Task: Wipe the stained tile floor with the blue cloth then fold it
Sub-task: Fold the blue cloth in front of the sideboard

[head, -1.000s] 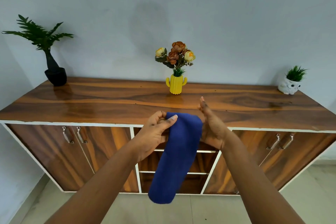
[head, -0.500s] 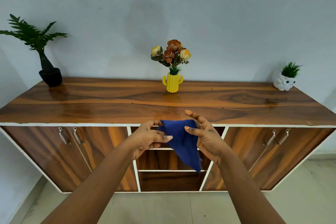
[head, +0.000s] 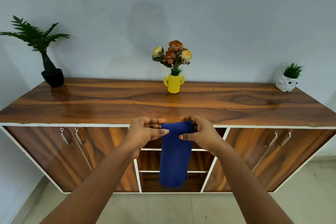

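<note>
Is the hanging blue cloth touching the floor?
Apart. The head view shows the blue cloth ending in front of the cabinet's lower shelf, well above the floor.

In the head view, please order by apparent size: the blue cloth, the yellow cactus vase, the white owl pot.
1. blue cloth, though it is nearest the camera.
2 and 3. yellow cactus vase and white owl pot look alike; not ranked.

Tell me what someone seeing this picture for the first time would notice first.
Probably the blue cloth, hanging as a narrow folded strip at centre, its top edge pinched by the left hand and right hand. Behind it runs a long glossy wooden sideboard, with a yellow cactus vase of flowers at its middle against the wall.
</note>
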